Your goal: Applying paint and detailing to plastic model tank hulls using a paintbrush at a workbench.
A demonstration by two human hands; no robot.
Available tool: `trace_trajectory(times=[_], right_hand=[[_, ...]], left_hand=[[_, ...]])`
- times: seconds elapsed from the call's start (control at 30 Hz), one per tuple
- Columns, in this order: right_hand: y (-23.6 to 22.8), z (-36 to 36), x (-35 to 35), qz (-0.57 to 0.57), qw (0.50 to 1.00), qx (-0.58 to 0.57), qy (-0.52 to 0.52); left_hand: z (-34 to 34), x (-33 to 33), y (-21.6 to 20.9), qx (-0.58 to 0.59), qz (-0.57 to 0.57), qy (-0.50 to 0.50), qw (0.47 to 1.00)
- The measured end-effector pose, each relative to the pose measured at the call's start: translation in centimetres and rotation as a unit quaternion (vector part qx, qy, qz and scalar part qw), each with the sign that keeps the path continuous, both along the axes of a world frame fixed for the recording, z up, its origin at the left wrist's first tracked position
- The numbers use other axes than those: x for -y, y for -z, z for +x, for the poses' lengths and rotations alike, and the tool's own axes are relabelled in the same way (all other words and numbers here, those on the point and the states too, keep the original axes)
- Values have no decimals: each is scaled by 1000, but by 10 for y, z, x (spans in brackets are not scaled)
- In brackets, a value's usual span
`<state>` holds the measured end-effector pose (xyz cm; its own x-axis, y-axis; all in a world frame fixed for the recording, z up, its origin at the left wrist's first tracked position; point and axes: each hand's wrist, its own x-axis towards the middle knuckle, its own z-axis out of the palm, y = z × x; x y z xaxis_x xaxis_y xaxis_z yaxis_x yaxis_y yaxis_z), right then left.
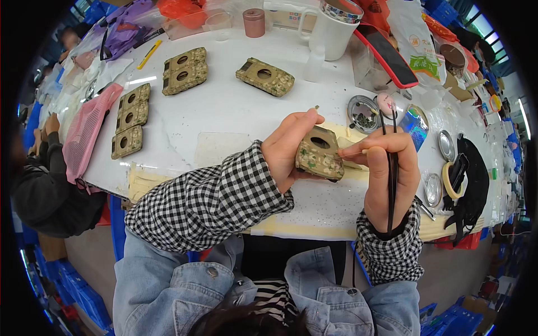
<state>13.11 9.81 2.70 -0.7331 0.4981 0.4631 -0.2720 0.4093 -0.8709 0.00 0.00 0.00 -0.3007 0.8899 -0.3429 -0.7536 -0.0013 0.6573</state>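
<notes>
Above the white table point(235, 106), the left hand point(288, 148) grips a camouflage-patterned casing point(318, 157); the right hand point(389, 179) pinches black tweezers point(391, 168) closed beside it. Farther off lie matching casings point(185, 70), a pink mesh tray point(84, 131), and a white mug point(332, 31).

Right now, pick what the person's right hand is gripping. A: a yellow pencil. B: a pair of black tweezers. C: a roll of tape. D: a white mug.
B: the right hand pinches thin black tweezers that run down along the palm, beside the camouflage-patterned case held in the left hand.
</notes>
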Motion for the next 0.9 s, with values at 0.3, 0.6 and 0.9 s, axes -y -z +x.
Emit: trace_trajectory(times=[0.3,0.6,0.9], right_hand=[[2,1,-2,39,999,21,3],[-1,0,2,-35,999,1,7],[3,24,-29,220,955,70,187]], left_hand=[[0,0,0,-2,-5,-4,1000],[0,0,0,4,-4,-7,1000],[-1,2,-2,-8,-15,-5,1000]])
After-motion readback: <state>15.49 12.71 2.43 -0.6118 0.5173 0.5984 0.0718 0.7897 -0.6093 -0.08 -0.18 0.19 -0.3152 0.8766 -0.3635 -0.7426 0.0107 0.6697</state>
